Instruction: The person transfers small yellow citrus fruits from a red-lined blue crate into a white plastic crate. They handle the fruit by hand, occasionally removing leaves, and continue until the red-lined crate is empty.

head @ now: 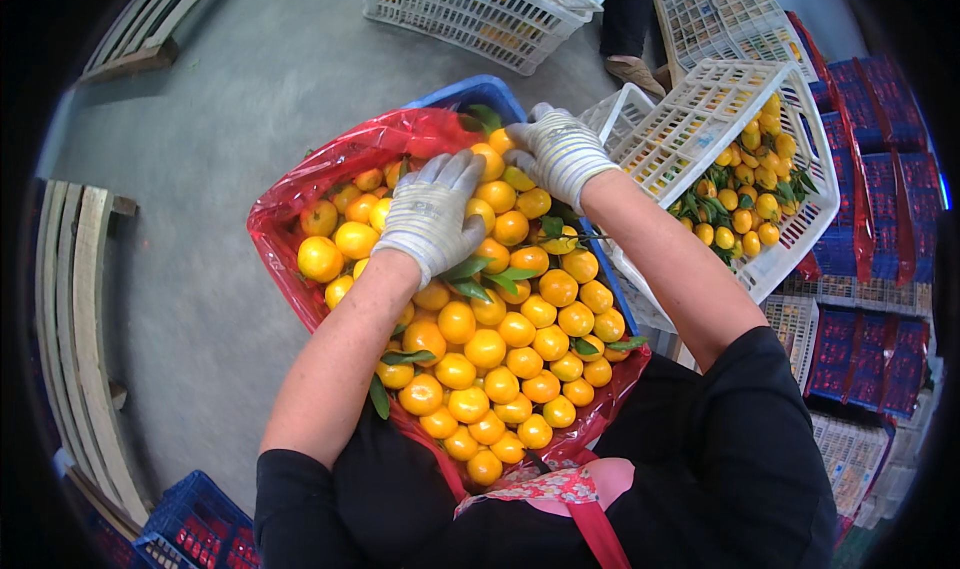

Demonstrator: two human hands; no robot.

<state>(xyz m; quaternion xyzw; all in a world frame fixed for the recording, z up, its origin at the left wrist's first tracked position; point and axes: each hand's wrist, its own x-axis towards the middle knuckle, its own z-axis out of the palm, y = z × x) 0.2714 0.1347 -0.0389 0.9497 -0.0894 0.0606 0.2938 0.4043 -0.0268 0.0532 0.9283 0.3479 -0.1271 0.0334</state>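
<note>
Orange-yellow citrus fruits (pixel 485 348), some with green leaves, fill a blue plastic crate (pixel 480 93) lined with a red plastic bag (pixel 292 209). My left hand (pixel 433 213), in a white knit glove with grey-coated fingers, lies palm down on the fruits in the crate's upper middle. My right hand (pixel 559 149), gloved alike, is at the crate's upper right edge, its bent fingers touching fruits near the corner. Whether its fingers close round one fruit cannot be told. The crate's lower side is hidden under the fruits and the bag.
On the right a tilted white plastic crate (pixel 817 156) holds smaller leafy citrus fruits. White crates (pixel 465 21) stand on the floor at the top, near a person's leg and shoe (pixel 634 70). Stacked blue crates (pixel 885 186) line the right side; wooden pallets (pixel 90 329) lie left.
</note>
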